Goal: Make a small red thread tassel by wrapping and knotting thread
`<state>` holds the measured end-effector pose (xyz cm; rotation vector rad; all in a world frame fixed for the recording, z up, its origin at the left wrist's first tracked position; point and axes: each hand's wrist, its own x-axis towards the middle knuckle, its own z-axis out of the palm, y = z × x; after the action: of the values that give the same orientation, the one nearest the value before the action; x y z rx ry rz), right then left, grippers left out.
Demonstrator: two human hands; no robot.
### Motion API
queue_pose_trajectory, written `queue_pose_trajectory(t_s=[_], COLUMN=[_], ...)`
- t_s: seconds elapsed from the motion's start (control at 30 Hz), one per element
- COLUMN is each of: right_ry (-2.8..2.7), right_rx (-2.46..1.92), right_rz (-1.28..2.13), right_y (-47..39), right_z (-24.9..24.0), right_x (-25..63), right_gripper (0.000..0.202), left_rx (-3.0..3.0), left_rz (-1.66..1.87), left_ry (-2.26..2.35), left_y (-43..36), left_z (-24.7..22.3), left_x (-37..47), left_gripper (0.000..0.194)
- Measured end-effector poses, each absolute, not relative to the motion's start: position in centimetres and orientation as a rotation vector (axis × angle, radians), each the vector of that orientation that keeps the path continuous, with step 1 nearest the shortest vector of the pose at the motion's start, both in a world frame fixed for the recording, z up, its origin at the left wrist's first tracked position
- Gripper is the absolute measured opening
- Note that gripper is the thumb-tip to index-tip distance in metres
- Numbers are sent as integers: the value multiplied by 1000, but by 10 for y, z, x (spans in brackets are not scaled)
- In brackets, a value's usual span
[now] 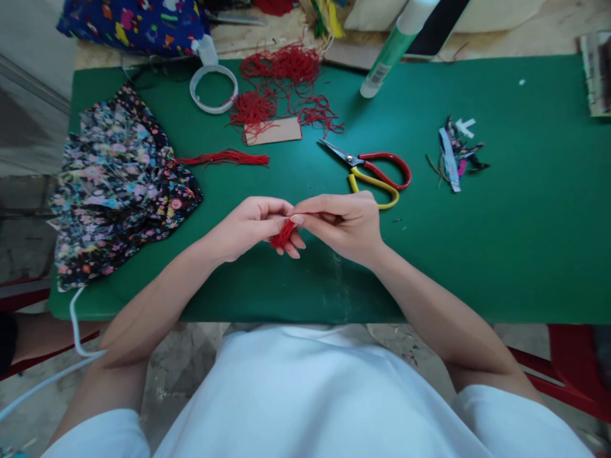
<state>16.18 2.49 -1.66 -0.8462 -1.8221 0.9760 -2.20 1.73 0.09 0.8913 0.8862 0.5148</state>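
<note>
A small bundle of red yarn (pixel 282 235) is held between both hands, just above the table's near half. My left hand (pixel 260 222) is closed around it, with thumb and forefinger at its top and the other fingers beneath. My right hand (pixel 346 222) pinches at the top end of the bundle; what lies between these fingertips is too small to make out clearly. Beyond my right hand lie scissors (pixel 353 160) with one red and one yellow handle. A red tassel (pixel 229 158) stretches across the table beyond my left hand.
Loose red yarn (pixel 281 70) lies around a cardboard piece (pixel 274 131). A tape roll (pixel 214 89), a flowered cloth bag (pixel 124 191) and fabric scraps (pixel 456 156) rest on the green table (pixel 515 254). A green-and-white tube (pixel 391 57) stands near the back.
</note>
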Motion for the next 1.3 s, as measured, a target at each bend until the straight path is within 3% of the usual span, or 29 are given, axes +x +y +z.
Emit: queue_pose_trajectory(t_s=[0.3,0.5,0.7,1.03,1.3], right_ry=[-1795,-1746,-1725,-1443,-1457], right_rx=[-914,-1062,-1059,-974,-1137], right_rz=[1003,975,1033,1524,1489], right_y=[23,21,20,20,30], right_z=[-12,-10,-10,-11,-20], right_x=[164,163,160,157,156], right_gripper=[29,31,29,29,21], left_rx=[1267,1867,1440,965,624], left_rz=[487,824,685,685,624], left_ry=[953,1211,971,794,823], left_y=[16,17,12,8,8], left_z=[0,1,-9,-19,-17], left_x=[-28,-31,-24,-11,-8], left_gripper=[32,32,53,52,41])
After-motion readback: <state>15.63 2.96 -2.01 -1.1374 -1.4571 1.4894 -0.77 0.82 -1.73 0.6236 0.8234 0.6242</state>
